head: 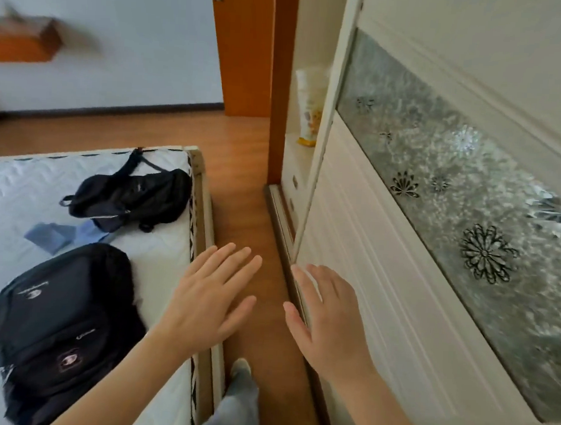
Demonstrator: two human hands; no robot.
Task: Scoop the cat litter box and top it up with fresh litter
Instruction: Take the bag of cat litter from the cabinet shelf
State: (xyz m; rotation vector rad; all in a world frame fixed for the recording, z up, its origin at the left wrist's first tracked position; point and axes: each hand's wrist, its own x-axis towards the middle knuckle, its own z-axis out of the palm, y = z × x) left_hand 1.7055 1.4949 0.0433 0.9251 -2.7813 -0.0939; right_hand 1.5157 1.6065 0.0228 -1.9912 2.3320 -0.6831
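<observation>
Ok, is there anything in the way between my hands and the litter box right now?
The litter box isn't in this view, so that can't be judged. Both the left hand and right hand are open and hold nothing, above the bare strip of wooden floor between the bed and the wardrobe. Nothing lies on that strip ahead.

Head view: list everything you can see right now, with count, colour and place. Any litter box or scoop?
No litter box, scoop or litter in view.
backpack: one, black, near on the mattress
small bag: one, dark, farther along the mattress
cloth: one, blue, between the bags
mattress: one, white, left
floor: wooden, orange-brown, centre
wardrobe door: one, white with patterned glass band, right
tube: one, white with yellow cap, on wardrobe shelf
room door: one, orange wood, far centre
leg: one, grey trousers, bottom centre
left hand: open, empty
right hand: open, empty
</observation>
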